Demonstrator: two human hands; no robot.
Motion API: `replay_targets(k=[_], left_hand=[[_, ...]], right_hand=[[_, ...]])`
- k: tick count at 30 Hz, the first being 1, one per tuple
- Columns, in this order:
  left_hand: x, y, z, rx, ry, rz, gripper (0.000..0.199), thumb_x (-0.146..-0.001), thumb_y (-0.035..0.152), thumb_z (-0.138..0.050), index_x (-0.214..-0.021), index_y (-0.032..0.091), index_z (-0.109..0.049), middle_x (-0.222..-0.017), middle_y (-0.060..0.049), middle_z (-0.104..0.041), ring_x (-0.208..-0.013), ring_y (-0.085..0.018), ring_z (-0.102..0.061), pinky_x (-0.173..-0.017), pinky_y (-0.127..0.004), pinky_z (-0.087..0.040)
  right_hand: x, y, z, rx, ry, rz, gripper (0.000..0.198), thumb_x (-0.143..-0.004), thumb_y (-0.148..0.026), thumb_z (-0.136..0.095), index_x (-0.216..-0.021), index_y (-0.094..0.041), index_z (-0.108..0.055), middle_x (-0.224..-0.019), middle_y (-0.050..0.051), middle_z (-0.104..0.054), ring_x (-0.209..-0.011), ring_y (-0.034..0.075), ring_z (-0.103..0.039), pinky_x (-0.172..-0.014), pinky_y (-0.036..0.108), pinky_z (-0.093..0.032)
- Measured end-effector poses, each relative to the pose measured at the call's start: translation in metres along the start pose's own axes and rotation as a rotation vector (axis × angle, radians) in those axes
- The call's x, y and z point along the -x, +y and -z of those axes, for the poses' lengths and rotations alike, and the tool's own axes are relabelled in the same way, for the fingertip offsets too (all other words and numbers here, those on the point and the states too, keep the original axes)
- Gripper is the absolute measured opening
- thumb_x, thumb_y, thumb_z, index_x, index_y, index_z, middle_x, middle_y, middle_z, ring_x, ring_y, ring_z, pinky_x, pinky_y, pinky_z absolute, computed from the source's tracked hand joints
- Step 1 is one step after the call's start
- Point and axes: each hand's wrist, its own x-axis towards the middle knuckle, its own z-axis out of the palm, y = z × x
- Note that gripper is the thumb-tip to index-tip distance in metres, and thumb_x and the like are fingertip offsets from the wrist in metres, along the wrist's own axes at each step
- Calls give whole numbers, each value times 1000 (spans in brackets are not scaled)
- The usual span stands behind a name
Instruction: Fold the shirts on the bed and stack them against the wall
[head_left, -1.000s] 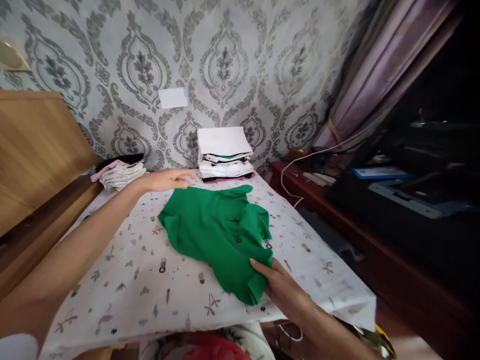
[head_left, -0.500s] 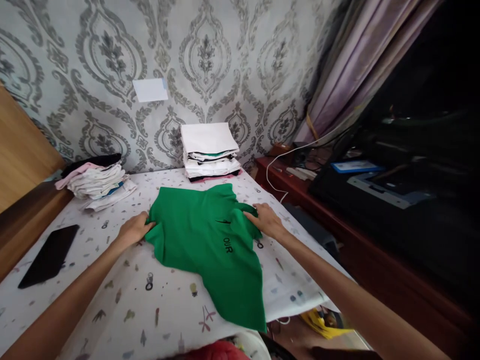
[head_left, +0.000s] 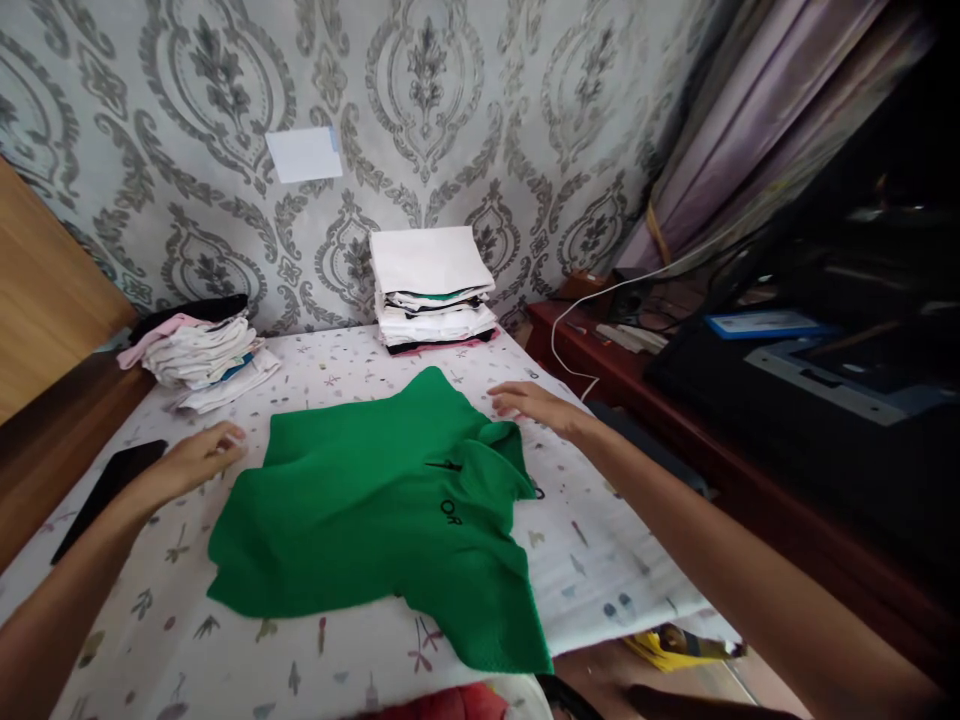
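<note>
A green shirt (head_left: 352, 490) with a collar and black lettering lies spread on the printed bed sheet (head_left: 247, 680), its collar to the right and its hem to the left. My left hand (head_left: 201, 458) hovers just left of the hem, fingers extended and holding nothing. Above the collar, apart from the cloth, is my right hand (head_left: 536, 405), also empty, with its fingers loosely stretched. One sleeve points at the wall and the other hangs toward the near edge of the bed.
Against the wall stands a neat stack of folded clothes (head_left: 433, 290). Another clothes pile (head_left: 199, 355) sits at the left. A black phone-like slab (head_left: 101, 495) lies partly behind my left forearm. To the right are a dark red cabinet (head_left: 600, 350) and a white cable (head_left: 559, 340).
Both hands have let go of the green shirt. My left hand has moved left, and the shirt now lies flatter and wider, its hem drawn out leftward and nearer.
</note>
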Motion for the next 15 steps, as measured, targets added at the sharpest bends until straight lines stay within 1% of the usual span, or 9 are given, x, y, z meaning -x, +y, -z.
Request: replay_targets(k=[2,4,5,7,9,10,11,13,15], left_hand=[[-29,15,-12,-25,91,-21,55,-63,62,-55,-101,22,-55,-97,-10,-67,-88,-30,-65,-63,-34,-50],[-54,31,-24,-112,120,-34,48,-63,55,-55,-96,21,-55,-90,-8,-66,-86,-29,-65,-68,-34,-49],[-63,37,-29,-163,103,-46,41,-62,50,-56,-91,21,-55,-84,-6,-65,-84,-29,-64,-69,-34,-48],[-73,43,-34,-229,15,-92,26,-61,41,-56,-79,21,-54,-75,-3,-62,-80,-26,-62,-69,-31,-45],[-75,42,-30,-231,-28,-143,17,-61,35,-55,-71,22,-52,-69,0,-58,-75,-23,-59,-66,-29,-43],[-74,40,-25,-213,0,-170,16,-62,34,-55,-70,22,-50,-67,1,-56,-73,-21,-57,-64,-29,-41],[-73,37,-18,-187,66,-200,16,-63,35,-55,-70,22,-49,-66,2,-53,-71,-20,-55,-63,-28,-40],[-71,32,-3,-108,256,-267,18,-67,37,-55,-74,23,-47,-66,3,-49,-68,-18,-51,-62,-27,-38],[-70,28,9,-1,407,-328,20,-70,39,-56,-78,23,-45,-70,3,-49,-70,-18,-51,-64,-27,-39]], right_hand=[[-24,-13,-7,51,38,-18,32,-88,-46,-56,-82,-16,-64,-80,6,-66,-75,18,-58,-66,27,-42],[-51,-25,-21,141,72,-24,38,-83,-49,-64,-64,-18,-55,-66,4,-59,-70,18,-55,-64,28,-39],[-64,-29,-30,159,84,-24,38,-79,-47,-70,-60,-19,-52,-63,2,-57,-69,18,-54,-64,28,-38],[-87,-33,-46,144,102,-13,36,-70,-37,-77,-56,-20,-49,-58,0,-53,-65,16,-52,-62,27,-36],[-104,-34,-56,101,129,28,33,-64,-29,-78,-55,-21,-47,-54,-2,-49,-61,15,-49,-58,27,-34],[-111,-35,-58,68,152,63,32,-62,-27,-76,-55,-21,-46,-53,-3,-47,-59,14,-47,-57,26,-33],[-118,-36,-58,26,183,107,30,-63,-28,-73,-57,-22,-45,-53,-5,-45,-58,13,-45,-56,26,-33],[-128,-39,-52,-71,266,215,26,-66,-32,-67,-63,-23,-43,-57,-6,-44,-57,13,-43,-55,25,-33],[-138,-43,-45,-162,349,326,24,-71,-38,-61,-70,-24,-42,-61,-5,-45,-59,13,-44,-56,25,-35]])
